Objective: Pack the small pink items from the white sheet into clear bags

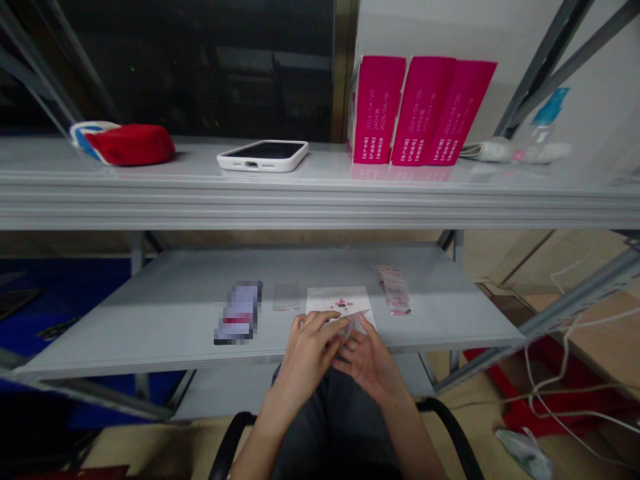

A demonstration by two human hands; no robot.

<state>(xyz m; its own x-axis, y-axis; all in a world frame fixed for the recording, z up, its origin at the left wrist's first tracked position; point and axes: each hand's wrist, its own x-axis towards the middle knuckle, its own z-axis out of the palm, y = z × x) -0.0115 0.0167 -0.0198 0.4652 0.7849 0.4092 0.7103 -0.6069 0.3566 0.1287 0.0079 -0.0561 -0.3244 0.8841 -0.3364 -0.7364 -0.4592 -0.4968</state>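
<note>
A small clear plastic bag is between my two hands, just above the front edge of the lower shelf. My left hand, with a ring on one finger, reaches over from the left and pinches the bag. My right hand is turned palm up, its thumb and curled fingers around the bag's other side. Fingers partly hide the bag. Just behind lies a white sheet of paper with several small red pieces on it. A flat clear bag lies to its left; a fanned stack of clear bags with pink bits lies right.
A phone with a blurred screen lies on the lower shelf. The upper shelf bears a red pouch, a white-cased phone, pink boxes and a spray bottle. Its edge overhangs behind my hands.
</note>
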